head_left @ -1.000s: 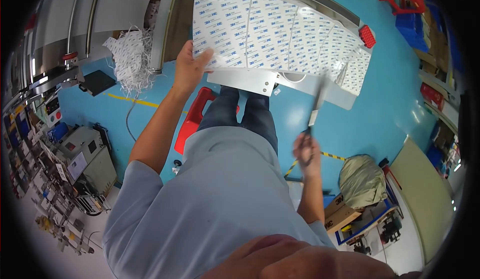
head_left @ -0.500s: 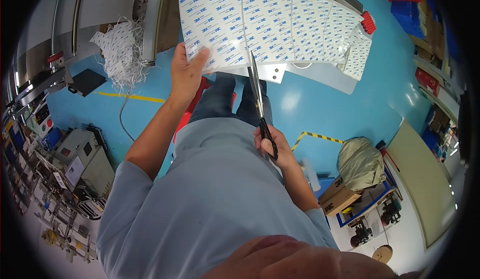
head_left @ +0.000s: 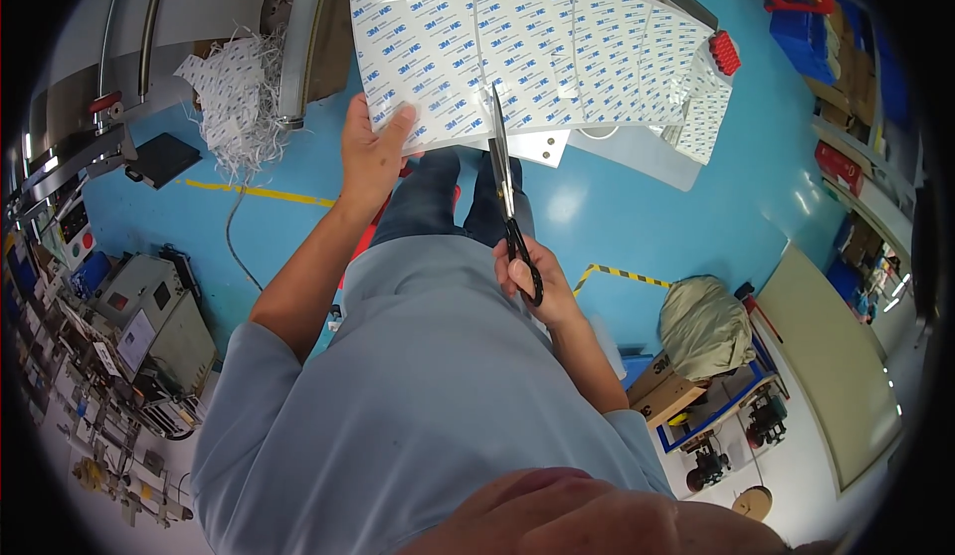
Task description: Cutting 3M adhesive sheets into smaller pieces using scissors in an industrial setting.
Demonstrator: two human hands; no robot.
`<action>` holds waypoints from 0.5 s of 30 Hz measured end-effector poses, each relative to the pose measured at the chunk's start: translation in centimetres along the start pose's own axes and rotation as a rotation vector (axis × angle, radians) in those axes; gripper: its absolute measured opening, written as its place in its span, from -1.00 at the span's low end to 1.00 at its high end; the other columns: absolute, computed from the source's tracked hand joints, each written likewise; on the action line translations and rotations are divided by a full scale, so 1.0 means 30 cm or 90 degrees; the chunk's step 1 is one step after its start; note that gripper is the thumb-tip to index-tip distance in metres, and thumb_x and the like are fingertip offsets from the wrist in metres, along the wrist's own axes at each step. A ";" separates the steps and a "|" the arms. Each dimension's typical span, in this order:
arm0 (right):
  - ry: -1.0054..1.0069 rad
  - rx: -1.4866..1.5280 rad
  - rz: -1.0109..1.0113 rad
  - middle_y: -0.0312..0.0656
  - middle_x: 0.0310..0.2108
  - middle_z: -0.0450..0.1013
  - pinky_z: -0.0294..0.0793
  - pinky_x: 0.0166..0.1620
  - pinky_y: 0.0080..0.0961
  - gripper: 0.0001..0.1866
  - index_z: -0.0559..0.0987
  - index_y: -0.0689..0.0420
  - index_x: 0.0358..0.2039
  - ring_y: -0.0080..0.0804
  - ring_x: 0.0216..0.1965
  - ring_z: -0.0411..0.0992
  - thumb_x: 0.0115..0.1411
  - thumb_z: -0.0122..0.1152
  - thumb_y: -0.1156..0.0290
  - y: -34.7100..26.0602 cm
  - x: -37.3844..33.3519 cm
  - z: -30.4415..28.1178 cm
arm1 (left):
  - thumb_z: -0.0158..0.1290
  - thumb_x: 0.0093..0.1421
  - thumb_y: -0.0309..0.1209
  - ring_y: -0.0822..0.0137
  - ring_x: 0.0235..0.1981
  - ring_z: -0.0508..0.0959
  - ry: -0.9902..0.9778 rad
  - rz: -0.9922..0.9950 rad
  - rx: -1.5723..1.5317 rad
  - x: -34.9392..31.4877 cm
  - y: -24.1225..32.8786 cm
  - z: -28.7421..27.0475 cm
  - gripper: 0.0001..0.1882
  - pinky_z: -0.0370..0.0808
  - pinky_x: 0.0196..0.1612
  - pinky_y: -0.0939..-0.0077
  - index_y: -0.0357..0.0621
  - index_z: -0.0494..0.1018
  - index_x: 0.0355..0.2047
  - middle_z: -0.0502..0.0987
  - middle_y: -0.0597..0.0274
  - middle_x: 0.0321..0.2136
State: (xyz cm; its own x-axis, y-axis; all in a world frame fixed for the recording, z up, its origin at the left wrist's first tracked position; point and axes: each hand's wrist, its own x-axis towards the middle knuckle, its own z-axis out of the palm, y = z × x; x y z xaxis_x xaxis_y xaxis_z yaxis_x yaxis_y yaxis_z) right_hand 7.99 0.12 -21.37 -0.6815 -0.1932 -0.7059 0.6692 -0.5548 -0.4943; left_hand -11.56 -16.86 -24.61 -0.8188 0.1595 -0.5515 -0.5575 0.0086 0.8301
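Observation:
A long white sheet of printed backing paper with repeated blue marks spans the top middle, divided by crosswise lines. My left hand pinches its near left corner, thumb on top and fingers underneath. My right hand is closed round the black handles of a pair of scissors pointing away from me. One blade lies over the sheet's near edge, close to the leftmost crosswise line. The other blade is partly hidden beneath the sheet.
A heap of shredded white strips hangs at the left beside a machine with metal rollers. Beneath the sheet's right part is a pale board. A red bumpy object touches its far right end. A covered bundle stands at the right.
The scissors and my right hand have shifted slightly left, and the blade reaches a little farther over the sheet. The sheet's near left edge sits slightly lower. My left hand keeps its grip.

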 end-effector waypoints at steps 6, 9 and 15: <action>-0.009 0.020 0.013 -0.35 -0.57 0.30 0.23 -0.49 -0.73 -0.59 0.37 0.15 -0.28 -0.69 -0.57 0.21 0.11 0.20 0.06 0.002 -0.007 0.000 | 0.02 0.21 -0.44 0.41 -0.36 0.57 0.008 0.022 -0.019 -0.003 -0.013 0.002 -0.67 0.52 -0.49 0.67 -0.31 0.19 -0.10 0.49 0.04 -0.24; -0.009 0.012 0.023 -0.35 -0.56 0.30 0.23 -0.48 -0.73 -0.58 0.38 0.15 -0.28 -0.68 -0.57 0.22 0.11 0.20 0.05 0.000 -0.013 -0.002 | 0.03 0.21 -0.43 0.41 -0.35 0.57 0.008 0.024 -0.025 -0.005 -0.015 0.000 -0.66 0.52 -0.49 0.67 -0.31 0.19 -0.10 0.48 0.04 -0.22; -0.008 0.035 0.017 -0.35 -0.56 0.31 0.24 -0.48 -0.72 -0.58 0.38 0.15 -0.28 -0.68 -0.56 0.22 0.12 0.19 0.05 -0.006 -0.014 -0.003 | 0.03 0.21 -0.44 0.40 -0.33 0.57 0.009 0.021 -0.013 -0.015 -0.004 0.003 -0.67 0.53 -0.48 0.67 -0.31 0.18 -0.11 0.48 0.04 -0.21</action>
State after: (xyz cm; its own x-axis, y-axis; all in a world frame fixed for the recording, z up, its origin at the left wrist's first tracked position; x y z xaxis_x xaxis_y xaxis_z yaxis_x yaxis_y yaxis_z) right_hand 8.18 0.39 -21.03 -0.6670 -0.2180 -0.7124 0.6704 -0.5928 -0.4463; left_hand -11.13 -16.83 -24.45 -0.8384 0.1455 -0.5253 -0.5330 -0.0171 0.8459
